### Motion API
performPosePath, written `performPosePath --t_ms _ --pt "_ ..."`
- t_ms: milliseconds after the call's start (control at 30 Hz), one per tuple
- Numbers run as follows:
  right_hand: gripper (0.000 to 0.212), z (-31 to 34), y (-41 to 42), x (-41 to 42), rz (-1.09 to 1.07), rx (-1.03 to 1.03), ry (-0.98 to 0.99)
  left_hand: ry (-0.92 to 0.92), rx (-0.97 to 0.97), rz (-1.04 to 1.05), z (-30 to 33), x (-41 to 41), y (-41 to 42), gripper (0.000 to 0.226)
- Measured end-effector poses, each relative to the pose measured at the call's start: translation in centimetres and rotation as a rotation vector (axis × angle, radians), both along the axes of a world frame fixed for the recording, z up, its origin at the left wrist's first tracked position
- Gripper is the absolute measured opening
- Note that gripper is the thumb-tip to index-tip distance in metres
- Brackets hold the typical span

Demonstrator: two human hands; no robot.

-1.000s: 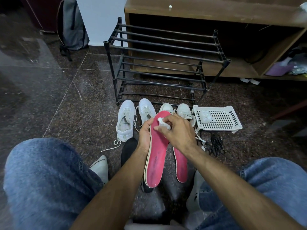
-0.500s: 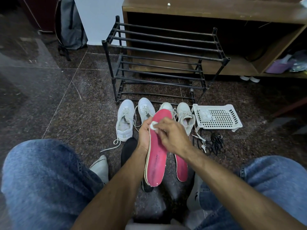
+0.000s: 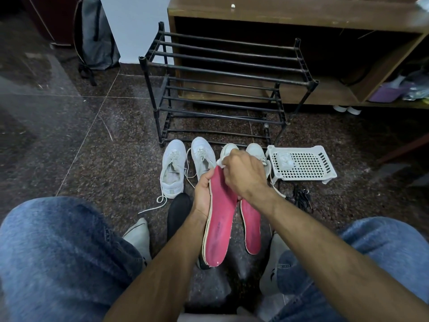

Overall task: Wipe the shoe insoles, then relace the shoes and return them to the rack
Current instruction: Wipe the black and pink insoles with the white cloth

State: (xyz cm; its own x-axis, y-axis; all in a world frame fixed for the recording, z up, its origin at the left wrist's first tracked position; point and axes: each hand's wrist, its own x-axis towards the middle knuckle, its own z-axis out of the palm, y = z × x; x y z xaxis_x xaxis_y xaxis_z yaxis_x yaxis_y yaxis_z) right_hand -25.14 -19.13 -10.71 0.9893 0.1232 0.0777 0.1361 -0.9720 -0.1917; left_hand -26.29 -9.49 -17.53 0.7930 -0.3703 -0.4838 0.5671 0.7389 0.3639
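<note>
My left hand (image 3: 202, 196) grips a red insole (image 3: 219, 224) by its left edge and holds it upright over the floor. Over the insole's toe end, my right hand (image 3: 243, 175) pinches a small white wipe (image 3: 220, 162), most of it hidden by the fingers. A second red insole (image 3: 251, 226) lies on the floor just to the right. Beyond my hands stand a pair of white sneakers (image 3: 173, 169) with loose laces and another pale pair (image 3: 255, 151), partly hidden. The black shoe rack (image 3: 222, 73) stands behind them, with nothing on its bars.
A white perforated plastic basket (image 3: 301, 165) lies at the right, with black laces (image 3: 301, 198) on the floor in front of it. A dark insole or shoe (image 3: 178, 210) lies under my left forearm. A wooden cabinet (image 3: 301, 10) stands behind the rack, a grey backpack (image 3: 97, 33) far left.
My right hand has moved the wipe across the insole's toe end, first to its left edge and then up to the tip. My left hand keeps the insole still.
</note>
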Motion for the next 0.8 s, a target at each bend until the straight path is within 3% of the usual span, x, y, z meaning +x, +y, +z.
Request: performPosePath --t_ms 167,233,467,567,667,800 --pt "0.024 -0.5 0.2 -4.7 0.121 0.329 0.265 -0.017 0.053 0.004 -0.6 1.6 1.6 0.052" --pt "0.024 -0.5 -0.1 -6.3 0.171 0.354 0.301 -0.011 0.067 -0.006 -0.4 1.8 1.8 0.046" --pt "0.023 -0.3 -0.2 -1.4 -0.035 0.076 0.048 -0.055 0.054 -0.024 -0.2 1.1 0.1 0.048" --pt "0.024 -0.3 0.6 -1.7 -0.009 0.138 0.054 -0.062 0.032 -0.001 -0.4 1.9 1.0 0.048" --pt "0.023 -0.8 0.8 -4.5 0.213 0.328 0.127 -0.054 0.016 -0.001 0.1 2.1 2.1 0.045" --pt "0.020 -1.7 0.5 -5.5 0.272 0.305 0.006 -0.026 0.012 -0.046 0.0 2.1 1.9 0.056"
